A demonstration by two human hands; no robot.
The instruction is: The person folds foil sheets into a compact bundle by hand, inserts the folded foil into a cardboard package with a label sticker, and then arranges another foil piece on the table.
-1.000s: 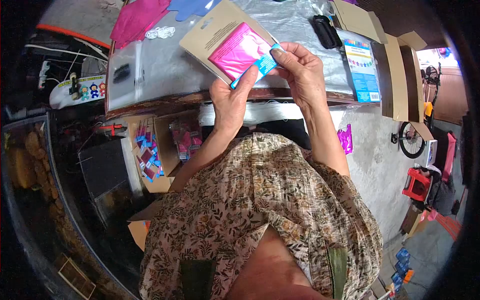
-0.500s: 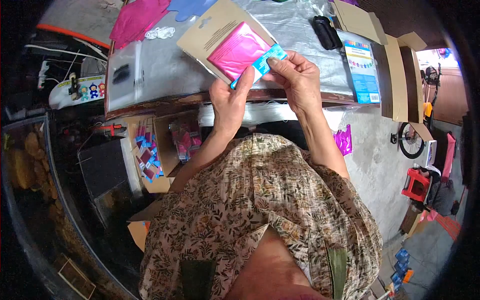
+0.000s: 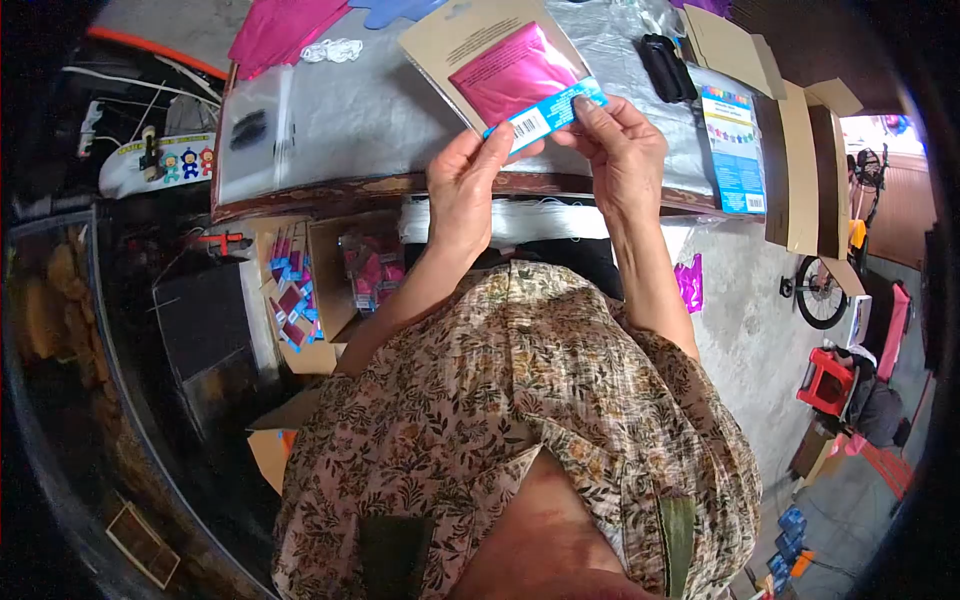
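Silver foil covers the worktable (image 3: 380,110), and both hands are raised above its near edge. Between them is a brown card (image 3: 455,45) with a pink foil packet (image 3: 515,80) and a blue barcode label (image 3: 545,113) on it. The left hand (image 3: 465,185) pinches the lower edge of the card, thumb on the label's left end. The right hand (image 3: 625,150) pinches the label's right end with thumb and fingertips pressed together. Beyond the card lie a black case (image 3: 665,65) and a blue printed packet (image 3: 733,150) to its right, and a clear bag (image 3: 250,135) to its left. Below the table edge, a carton (image 3: 325,285) holds more pink packets.
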